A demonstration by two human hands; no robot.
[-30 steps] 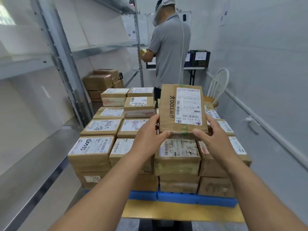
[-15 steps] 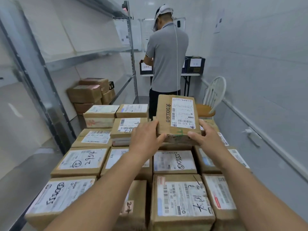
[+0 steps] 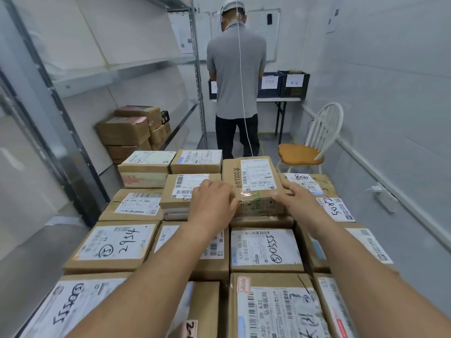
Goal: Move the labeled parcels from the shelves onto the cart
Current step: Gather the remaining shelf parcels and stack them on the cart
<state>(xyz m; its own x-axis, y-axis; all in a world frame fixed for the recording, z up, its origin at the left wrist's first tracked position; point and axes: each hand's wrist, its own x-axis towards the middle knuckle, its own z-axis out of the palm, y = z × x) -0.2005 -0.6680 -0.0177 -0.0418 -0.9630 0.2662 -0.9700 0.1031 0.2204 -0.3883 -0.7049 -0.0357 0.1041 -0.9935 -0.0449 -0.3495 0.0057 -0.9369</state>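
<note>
Now, setting the brown cardboard parcel with a white shipping label (image 3: 253, 184) on the pile, centre of the frame.
My left hand (image 3: 211, 201) curls round its near left corner, and my right hand (image 3: 296, 201) pinches the near right corner, thumb on the front face, fingers (image 3: 290, 188) along the side. The parcel appears to rest one layer above the stacked brown cardboard boxes (image 3: 266, 247) around it. Letting go unevenly could skew it. Perched high near the far edge, I judge it might slide off once the load rolls.
</note>
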